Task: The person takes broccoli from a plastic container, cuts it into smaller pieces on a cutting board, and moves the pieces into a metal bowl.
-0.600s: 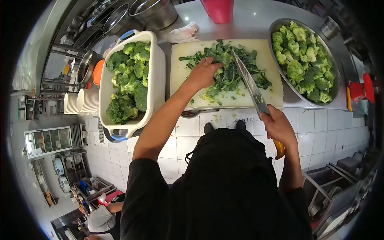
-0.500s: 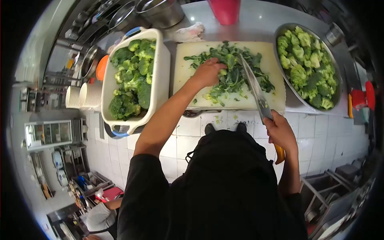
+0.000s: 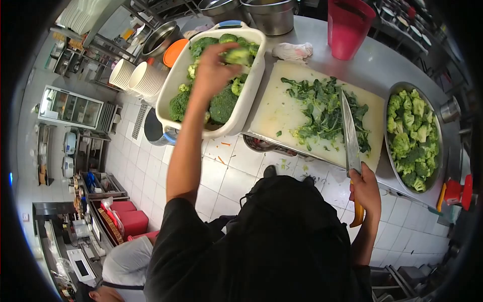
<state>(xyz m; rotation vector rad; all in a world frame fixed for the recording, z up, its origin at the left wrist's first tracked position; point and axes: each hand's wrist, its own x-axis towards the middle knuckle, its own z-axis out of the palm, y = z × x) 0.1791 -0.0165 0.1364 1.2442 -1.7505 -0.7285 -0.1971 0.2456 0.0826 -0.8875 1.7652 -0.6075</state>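
My left hand (image 3: 215,70) is over the white tub (image 3: 255,75), its fingers curled around a broccoli piece (image 3: 237,56) smeared by motion. Beneath it, the tub holds large green broccoli heads (image 3: 223,106). In my right hand (image 3: 365,189) is a long knife (image 3: 350,133) with a yellow-orange handle, gripped near the blade. The blade points away from me and lies over the right part of the cutting board (image 3: 274,108). Chopped broccoli leaves and stems (image 3: 322,108) are heaped on the board, touching or close to the blade.
An oval metal bowl (image 3: 439,151) of cut florets stands right of the board. Behind are a red pitcher (image 3: 349,30), a crumpled cloth (image 3: 293,52) and metal pots (image 3: 271,17). Stacked white containers (image 3: 146,79) stand left. Another person (image 3: 128,267) is at lower left.
My left hand has gone from the leaves on the board to above the tub, with a broccoli piece at its fingers. The view has turned left; my right hand still holds the knife.
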